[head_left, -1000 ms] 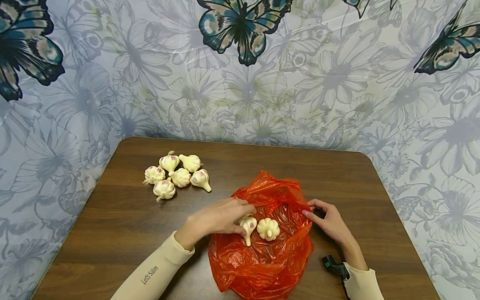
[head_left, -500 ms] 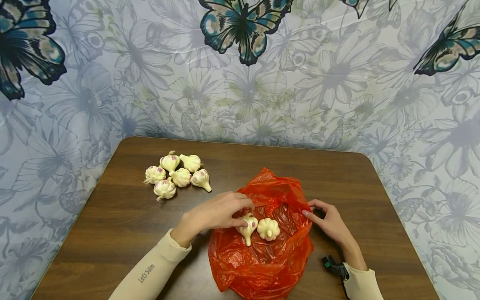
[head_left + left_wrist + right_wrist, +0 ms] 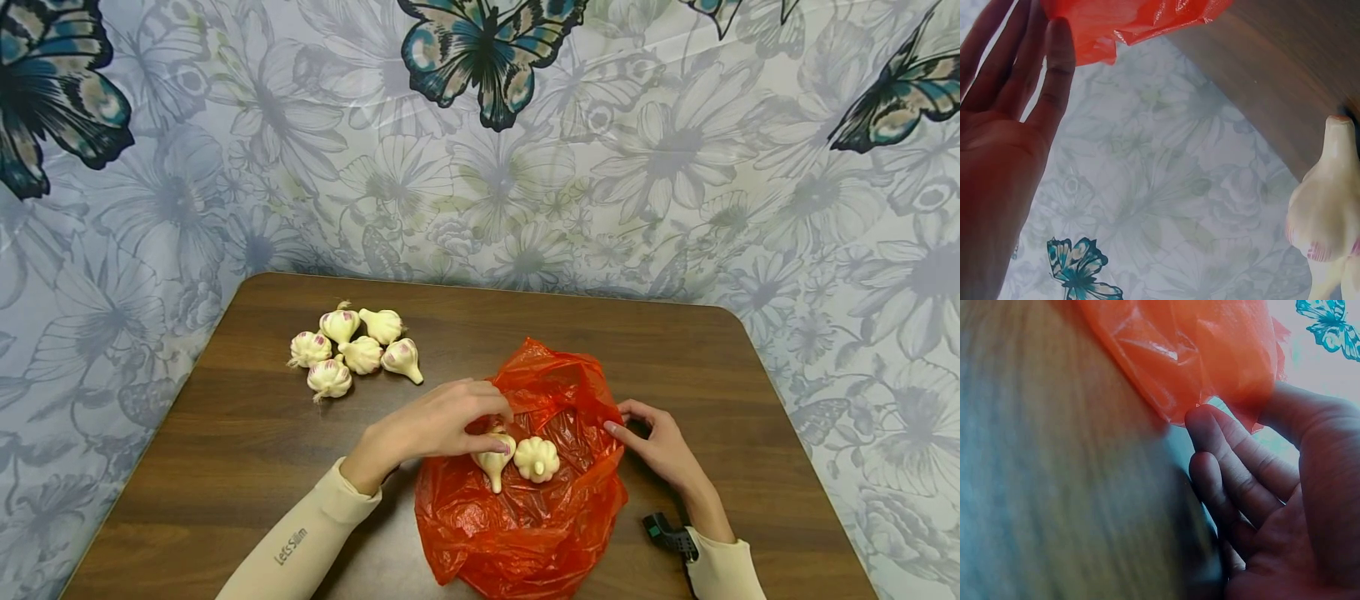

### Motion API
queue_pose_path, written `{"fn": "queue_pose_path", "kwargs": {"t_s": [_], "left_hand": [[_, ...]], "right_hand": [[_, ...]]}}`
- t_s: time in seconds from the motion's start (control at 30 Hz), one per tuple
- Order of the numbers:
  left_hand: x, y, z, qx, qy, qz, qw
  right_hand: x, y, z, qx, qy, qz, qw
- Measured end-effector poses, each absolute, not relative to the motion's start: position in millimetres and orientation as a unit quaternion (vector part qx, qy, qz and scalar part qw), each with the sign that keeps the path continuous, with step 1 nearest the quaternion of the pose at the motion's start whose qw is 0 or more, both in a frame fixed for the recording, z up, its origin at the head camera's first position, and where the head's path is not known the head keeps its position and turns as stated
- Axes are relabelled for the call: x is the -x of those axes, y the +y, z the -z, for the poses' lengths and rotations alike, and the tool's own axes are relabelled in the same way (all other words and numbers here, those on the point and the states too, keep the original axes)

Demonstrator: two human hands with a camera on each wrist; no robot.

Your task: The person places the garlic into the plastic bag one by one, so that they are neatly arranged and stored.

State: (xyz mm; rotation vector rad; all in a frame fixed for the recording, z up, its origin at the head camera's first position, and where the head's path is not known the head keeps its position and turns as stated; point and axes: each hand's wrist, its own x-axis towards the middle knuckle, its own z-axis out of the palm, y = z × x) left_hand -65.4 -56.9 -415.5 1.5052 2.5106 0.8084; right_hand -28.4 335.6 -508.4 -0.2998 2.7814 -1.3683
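A red plastic bag (image 3: pixel 525 533) lies spread with its mouth open, holding two garlic bulbs. My left hand (image 3: pixel 438 421) reaches over the bag's left side, its thumb over the top of the left garlic bulb (image 3: pixel 495 471). In the left wrist view that hand's fingers (image 3: pixel 1054 81) extend loosely toward the red plastic. The other garlic bulb (image 3: pixel 537 460) sits just to the right, stem toward me. My right hand (image 3: pixel 660 442) pinches the bag's right rim between thumb and fingers; in the right wrist view the remaining fingers (image 3: pixel 1207 475) hang loosely below the plastic.
A cluster of several garlic bulbs (image 3: pixel 362 355) lies on the brown wooden table (image 3: pixel 225 467), at the back left. A black device (image 3: pixel 670 535) is strapped to my right wrist. Behind the table stands a wall covering (image 3: pixel 525 208) with flowers and butterflies.
My left hand has lifted slightly up and back from the left garlic bulb, which stays in the bag; its thumb then shifted a little right. The right hand keeps its place on the rim.
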Motion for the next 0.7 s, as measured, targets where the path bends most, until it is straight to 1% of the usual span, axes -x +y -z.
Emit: {"fn": "queue_pose_path", "kwargs": {"t_s": [0.3,0.7], "left_hand": [[68.2,-59.3,411.4,-0.492,0.817,-0.297,0.048],[76.8,-75.1,403.4,-0.47,0.824,-0.317,0.024]], "right_hand": [[29.9,338.0,510.2,0.097,0.891,0.444,0.017],[35.7,341.1,511.0,0.096,0.89,0.445,0.022]]}}
